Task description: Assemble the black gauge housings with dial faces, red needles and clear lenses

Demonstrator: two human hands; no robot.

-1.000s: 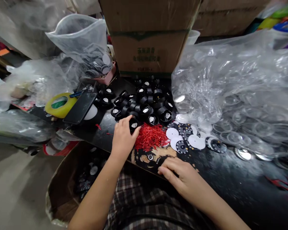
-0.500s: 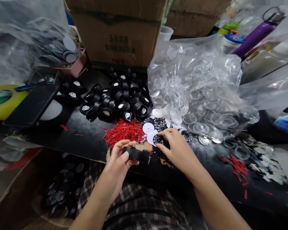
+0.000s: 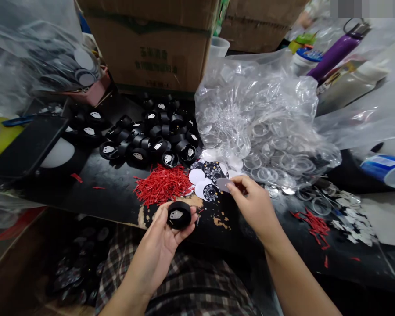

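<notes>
My left hand (image 3: 167, 232) is closed around a round black housing (image 3: 179, 215), whose hollow side with a pale metal plate inside faces up. Between thumb and fingers, my right hand (image 3: 250, 199) pinches a thin dial disc (image 3: 223, 184), its plain greyish side showing. Under and beside that disc lie loose dial discs (image 3: 210, 192), some white side up, others with black printed faces. A heap of thin red pointers (image 3: 163, 184) sits just beyond my left hand. Farther back are several more black housings (image 3: 158, 145) in a pile.
A clear plastic bag (image 3: 256, 101) spills transparent rings and discs at right. A cardboard box (image 3: 148, 48) stands behind. At far right lie red pieces (image 3: 314, 226) and white pieces (image 3: 353, 215). A carton with dark round items (image 3: 75, 267) is below the table edge at left.
My right hand has lifted a dial disc off the pile. My left hand has turned the black housing from its side to hollow side up. The view has shifted slightly right.
</notes>
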